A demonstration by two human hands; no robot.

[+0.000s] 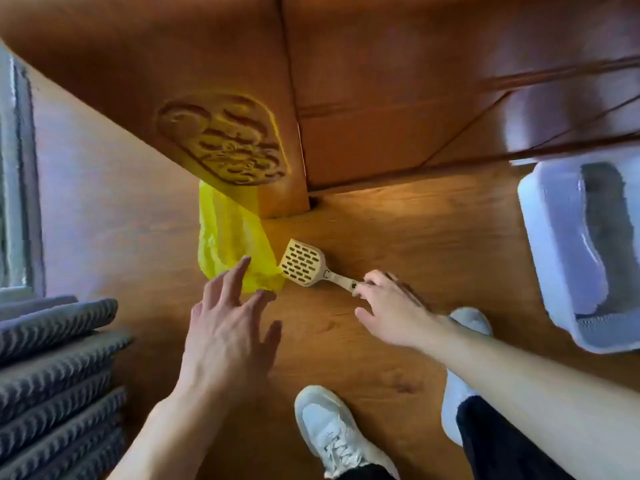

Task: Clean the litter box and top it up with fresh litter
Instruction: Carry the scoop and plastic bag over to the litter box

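We find the scoop [304,266] on the floor at frame centre, touching the yellow bag [230,244]. Our right hand [391,313] pinches its handle end; our left hand [225,327] hovers, fingers spread. The scoop looks light and stiff (bag: limp, slippery). Litter box [554,258]: right edge.

R hand [391,310] pinches scoop [304,266] handle; L hand [225,327] spread.

Head view, steeply downward (floorward)
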